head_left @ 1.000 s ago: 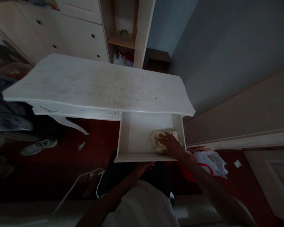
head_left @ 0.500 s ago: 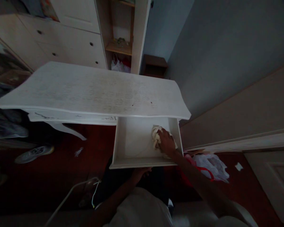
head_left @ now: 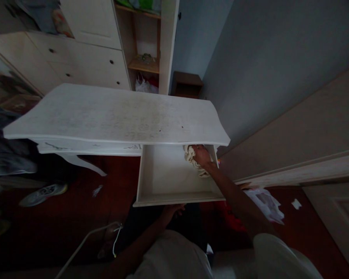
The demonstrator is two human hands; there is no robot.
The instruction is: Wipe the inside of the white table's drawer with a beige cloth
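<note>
A white drawer (head_left: 168, 174) is pulled out from the right part of a white table (head_left: 110, 112) with grey-brown marks on its top. Inside it, near the back right corner, my right hand (head_left: 202, 155) presses on a crumpled cream cloth (head_left: 189, 154), fingers closed round it. Part of the cloth trails toward the drawer's right side. My left hand (head_left: 173, 212) is below the drawer's front edge, over my lap; its fingers are partly hidden in shadow, and what they hold, if anything, cannot be made out.
Behind the table stand a white cabinet (head_left: 87, 50) with an open door and a small brown box shelf (head_left: 188, 83). On the red floor are a shoe (head_left: 43, 194) and a white plastic bag (head_left: 267, 205). A pale tube (head_left: 84, 240) runs at the lower left.
My right hand and the cloth have moved deeper into the drawer, toward its back edge. My left hand has stayed below the drawer front. The view has shifted slightly.
</note>
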